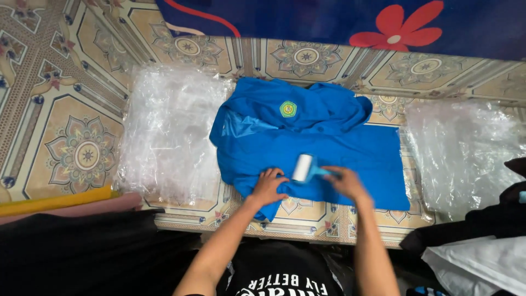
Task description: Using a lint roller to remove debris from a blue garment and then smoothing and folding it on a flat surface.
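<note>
Right hand (346,182) has its grip closed on the blue handle of a lint roller (303,168), white roll resting on the blue garment (307,145) near its lower-middle edge. Left hand (268,186) is empty, fingers spread flat, pressing the cloth down just left of the roller. The garment lies folded and a bit bunched on the patterned floor (82,148), badge (288,109) facing up near the top fold. Step in hand, by my read: rolling lint off the front panel. Next stroke needs the left hand pinning the fabric taut so it doesn't ruck under the roll. Stacks of clear plastic bags flank it: one to the left (170,131), one to the right (466,148). Dark clothing (482,219) sits at the right edge. Farther off, a navy cloth with red flower (394,24).
</note>
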